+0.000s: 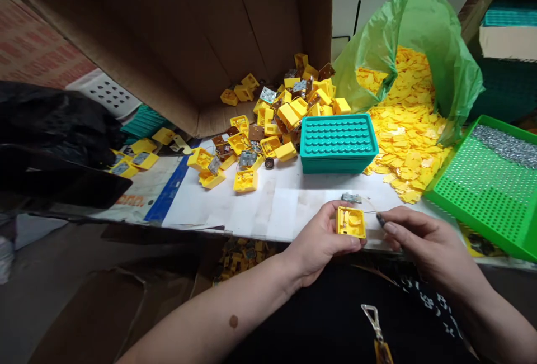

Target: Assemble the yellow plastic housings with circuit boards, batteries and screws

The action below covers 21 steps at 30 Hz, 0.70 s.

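Note:
Between the thumb and fingers of my left hand [325, 238] is a small yellow plastic housing [351, 222], its open side facing me. My right hand [419, 232] pinches a small dark part [380, 219] just right of the housing. A thin wire runs from near that part toward a grey circuit board [351, 198], which sits just beyond my left fingertips. What the dark part is I cannot make out. Behind my hands stands a stack of teal trays [339, 143] with rows of round hollows.
Yellow housings with boards and wires [268, 123] spill from a cardboard box [251, 28]. Flat yellow pieces [403, 135] pour out of a green bag [459, 67]. At right, a green perforated basket [482, 185] holds metal screws [505, 143]. A black bag [50, 118] lies left.

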Available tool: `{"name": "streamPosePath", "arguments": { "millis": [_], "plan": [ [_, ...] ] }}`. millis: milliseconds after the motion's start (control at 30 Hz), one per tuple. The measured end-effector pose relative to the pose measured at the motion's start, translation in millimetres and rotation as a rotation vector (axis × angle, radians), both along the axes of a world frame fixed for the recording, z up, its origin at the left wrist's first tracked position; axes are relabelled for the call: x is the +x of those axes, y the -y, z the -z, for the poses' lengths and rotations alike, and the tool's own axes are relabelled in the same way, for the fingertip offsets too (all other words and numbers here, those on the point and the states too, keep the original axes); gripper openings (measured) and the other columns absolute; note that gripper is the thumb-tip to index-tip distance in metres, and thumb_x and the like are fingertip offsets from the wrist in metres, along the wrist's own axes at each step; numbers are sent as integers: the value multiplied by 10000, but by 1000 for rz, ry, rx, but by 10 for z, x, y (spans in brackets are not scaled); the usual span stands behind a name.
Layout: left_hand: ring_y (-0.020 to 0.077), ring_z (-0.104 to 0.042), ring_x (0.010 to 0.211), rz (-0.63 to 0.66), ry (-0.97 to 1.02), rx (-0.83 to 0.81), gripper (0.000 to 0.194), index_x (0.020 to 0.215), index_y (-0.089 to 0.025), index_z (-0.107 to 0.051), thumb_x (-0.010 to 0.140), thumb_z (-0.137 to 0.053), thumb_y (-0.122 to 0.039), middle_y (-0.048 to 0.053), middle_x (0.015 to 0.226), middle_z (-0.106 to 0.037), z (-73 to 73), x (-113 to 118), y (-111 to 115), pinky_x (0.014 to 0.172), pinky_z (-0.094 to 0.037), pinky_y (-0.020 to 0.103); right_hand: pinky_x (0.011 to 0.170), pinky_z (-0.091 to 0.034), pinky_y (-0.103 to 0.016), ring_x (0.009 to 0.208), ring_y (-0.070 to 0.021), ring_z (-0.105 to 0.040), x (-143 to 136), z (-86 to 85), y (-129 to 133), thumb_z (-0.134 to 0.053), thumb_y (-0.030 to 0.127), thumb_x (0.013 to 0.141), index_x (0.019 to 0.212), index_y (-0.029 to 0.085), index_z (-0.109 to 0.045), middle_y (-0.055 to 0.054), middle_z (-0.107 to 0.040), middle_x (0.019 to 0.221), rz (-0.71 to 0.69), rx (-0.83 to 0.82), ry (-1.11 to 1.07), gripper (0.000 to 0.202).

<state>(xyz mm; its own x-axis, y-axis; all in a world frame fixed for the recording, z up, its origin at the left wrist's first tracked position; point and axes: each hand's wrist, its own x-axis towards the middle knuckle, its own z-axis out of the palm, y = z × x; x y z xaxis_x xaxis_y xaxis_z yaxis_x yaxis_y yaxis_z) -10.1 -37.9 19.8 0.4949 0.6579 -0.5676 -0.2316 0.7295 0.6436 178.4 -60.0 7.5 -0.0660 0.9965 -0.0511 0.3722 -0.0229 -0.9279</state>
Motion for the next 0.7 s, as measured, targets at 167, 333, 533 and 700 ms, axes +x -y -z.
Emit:
{"name": "streamPosePath", "arguments": {
  "millis": [167,333,533,700],
  "plan": [
    [117,-563,820,-18,-94,232,509,1090,-209,-420,651,-652,-93,8,920,-579,85,103,51,769,-418,258,630,-481,-269,726,-142,-571,-170,10,66,-562,302,828,953,202,-663,-40,-572,768,-105,102,68,190],
    [114,-539,768,16,-168,341,469,1099,-220,-418,689,-634,-153,2,897,-556,99,136,82,704,-407,246,602,-470,-263,705,-134,-552,-228,36,81,-540,234,840,958,191,-635,-43,-549,782,-36,294,213,158],
    [126,-534,827,52,-70,296,466,1048,-192,-440,648,-670,-131,14,922,-550,34,59,50,739,-415,256,641,-494,-270,748,-139,-571,-226,-33,77,-534,242,847,1002,199,-599,-54,-561,855,-70,290,161,173],
    [119,-570,705,66,39,113,501,1074,-198,-450,621,-655,-145,26,927,-556,2,-51,20,582,-425,227,697,-512,-268,811,-148,-598,-205,-46,79,-543,293,848,976,207,-594,-51,-605,910,-79,152,24,164]
  ]
}}
